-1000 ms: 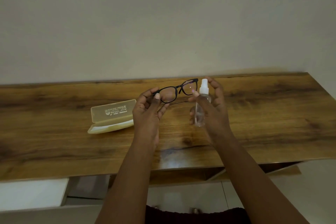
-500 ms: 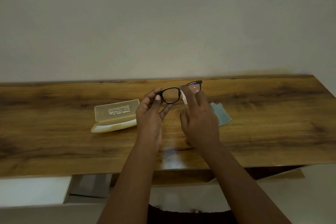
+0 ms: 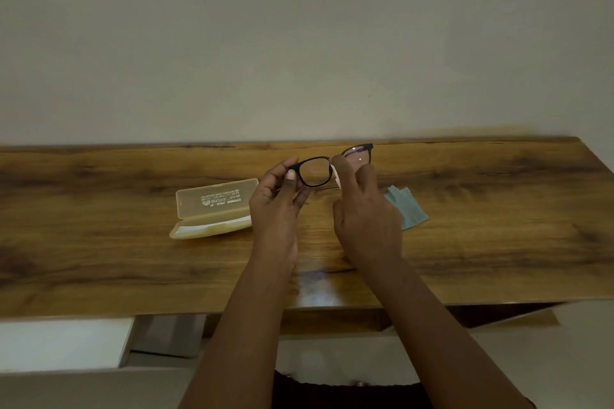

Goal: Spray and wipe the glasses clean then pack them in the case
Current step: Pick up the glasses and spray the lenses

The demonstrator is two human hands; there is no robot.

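Black glasses [image 3: 335,165] pinched by left hand [image 3: 275,206] | right hand [image 3: 363,219] clasps spray bottle [image 3: 336,179] | case [image 3: 212,209] open

The bench [image 3: 99,259] runs left to right against the wall [image 3: 299,43] behind it. On it, left of centre, lies the glasses case [image 3: 212,209], open, its lid standing up at the back and its tray in front. Right of the case, above the bench's middle, the glasses [image 3: 314,173] are held up off the surface: the left hand [image 3: 275,209] pinches their left end, just right of the case, and the right hand [image 3: 365,219] is at the bridge between the two lenses, with a spray bottle [image 3: 336,176] mostly hidden behind its fingers. Right of the right hand, partly behind it, a cleaning cloth [image 3: 407,209] lies flat on the bench.
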